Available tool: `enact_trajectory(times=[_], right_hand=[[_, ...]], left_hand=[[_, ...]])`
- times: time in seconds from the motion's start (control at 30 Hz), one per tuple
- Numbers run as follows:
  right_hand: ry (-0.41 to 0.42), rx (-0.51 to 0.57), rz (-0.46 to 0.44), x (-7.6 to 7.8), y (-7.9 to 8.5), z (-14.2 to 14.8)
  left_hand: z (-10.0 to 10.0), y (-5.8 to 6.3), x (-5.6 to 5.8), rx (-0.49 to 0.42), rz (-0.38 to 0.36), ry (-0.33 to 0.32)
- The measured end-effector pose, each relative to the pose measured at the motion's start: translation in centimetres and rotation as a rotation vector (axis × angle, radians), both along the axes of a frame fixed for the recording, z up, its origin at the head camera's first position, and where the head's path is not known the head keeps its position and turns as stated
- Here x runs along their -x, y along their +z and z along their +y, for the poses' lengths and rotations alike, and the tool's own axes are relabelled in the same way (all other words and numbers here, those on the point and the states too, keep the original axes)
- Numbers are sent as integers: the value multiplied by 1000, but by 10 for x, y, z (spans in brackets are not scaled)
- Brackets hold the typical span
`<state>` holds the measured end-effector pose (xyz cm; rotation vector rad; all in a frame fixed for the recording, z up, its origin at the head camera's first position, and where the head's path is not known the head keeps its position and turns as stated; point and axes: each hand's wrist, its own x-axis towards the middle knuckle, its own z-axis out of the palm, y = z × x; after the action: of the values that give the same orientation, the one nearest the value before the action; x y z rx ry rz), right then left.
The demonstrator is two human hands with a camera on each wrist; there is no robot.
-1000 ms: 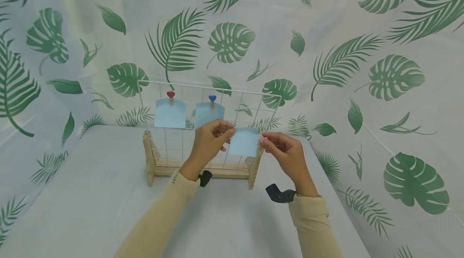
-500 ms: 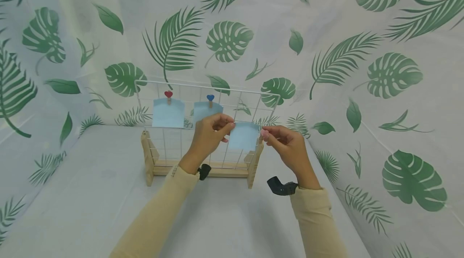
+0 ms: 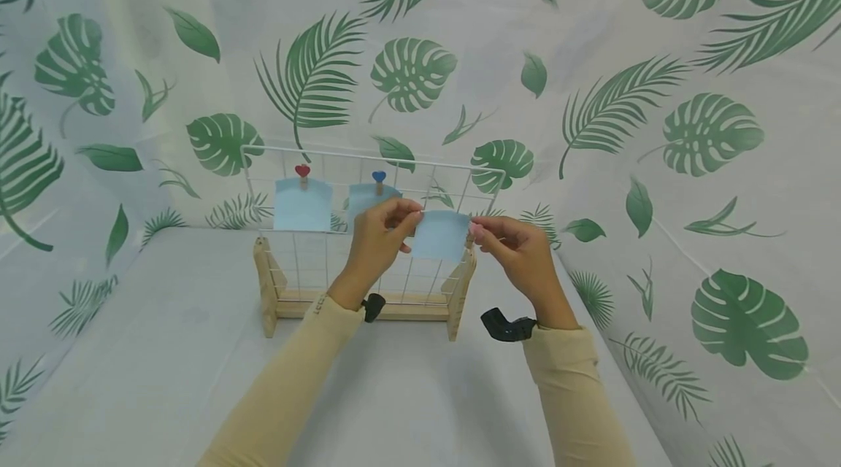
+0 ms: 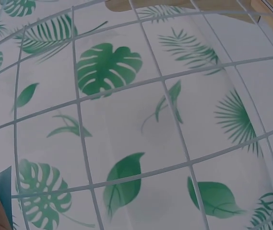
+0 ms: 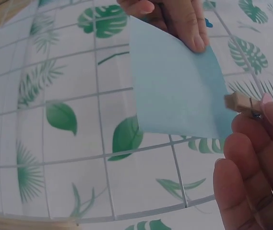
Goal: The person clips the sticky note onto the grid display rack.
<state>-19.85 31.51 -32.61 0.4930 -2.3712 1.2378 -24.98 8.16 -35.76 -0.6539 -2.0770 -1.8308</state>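
Between finger and thumb my left hand [image 3: 379, 239] pinches the upper left corner of a light blue paper sheet [image 3: 442, 235]. My right hand [image 3: 519, 252] holds a small wooden clothespin [image 5: 244, 103] with a pink end, close to the sheet's other side. In the right wrist view the clothespin's tip is near the paper's edge; whether they touch I cannot tell. Behind the sheet stands a white wire grid [image 3: 315, 263]. On it hang a left blue sheet [image 3: 302, 208] under a red heart clothespin [image 3: 303, 171] and a second sheet [image 3: 368, 198] under a blue heart clothespin [image 3: 379, 177], partly covered by my left hand.
Wooden feet [image 3: 266, 288] and a wooden crossbar [image 3: 414, 312] carry the grid on a white-covered table [image 3: 164, 350]. A leaf-print curtain [image 3: 473, 73] surrounds the table at the back and sides.
Both hands have risen, lifting the held blue sheet higher in front of the grid. The clothespin in my right hand has come up along with it. The hung sheets stay on the grid.
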Motion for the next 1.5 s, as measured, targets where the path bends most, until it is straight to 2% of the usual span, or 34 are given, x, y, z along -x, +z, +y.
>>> enact_trajectory(times=[0.47,0.7,0.9,1.13,1.3,1.5], right_hand=[[-8,31,22,11,11,-6],[4,49,28,18,16,-11],[5,69,50,24,19,-15],[2,15,72,32,25,-17],[-9,-33,83,35,29,-16],[-43,-29,176,37,34,-18]], left_hand=[[6,0,5,-47,32,76],[7,2,6,-43,25,87],[8,3,8,-43,48,90],[8,5,13,-31,100,111],[9,5,14,-43,99,107],[11,5,14,-49,103,120]])
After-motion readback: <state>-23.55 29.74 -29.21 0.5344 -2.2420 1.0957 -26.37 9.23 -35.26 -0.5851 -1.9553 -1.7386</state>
